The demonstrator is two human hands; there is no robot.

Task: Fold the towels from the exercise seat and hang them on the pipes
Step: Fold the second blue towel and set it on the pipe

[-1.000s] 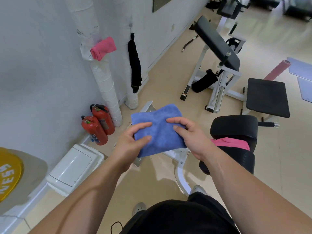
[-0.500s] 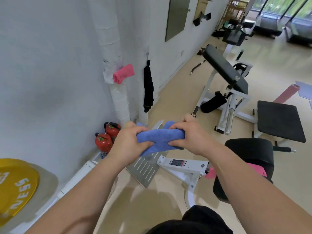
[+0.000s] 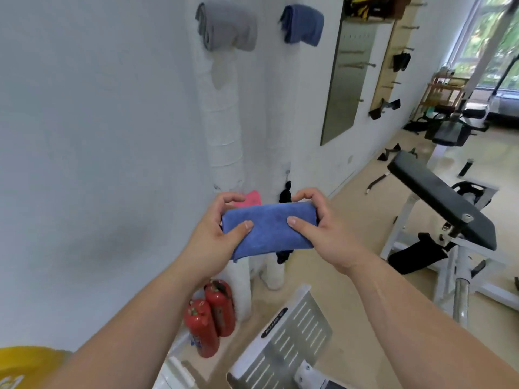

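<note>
Between my hands, the folded blue microfibre towel (image 3: 271, 230) sits level: my left hand (image 3: 216, 234) pinches its left end, my right hand (image 3: 317, 228) grips its right. Above them, a grey rolled towel (image 3: 227, 26) hangs on the white wrapped pipe (image 3: 222, 122).

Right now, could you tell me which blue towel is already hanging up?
The draped blue towel high up, right of the grey towel; the folded blue towel is in hand.

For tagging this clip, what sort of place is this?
Probably a gym: a black padded bench on a white metal frame, and a wooden wall rack with black handle attachments.
</note>
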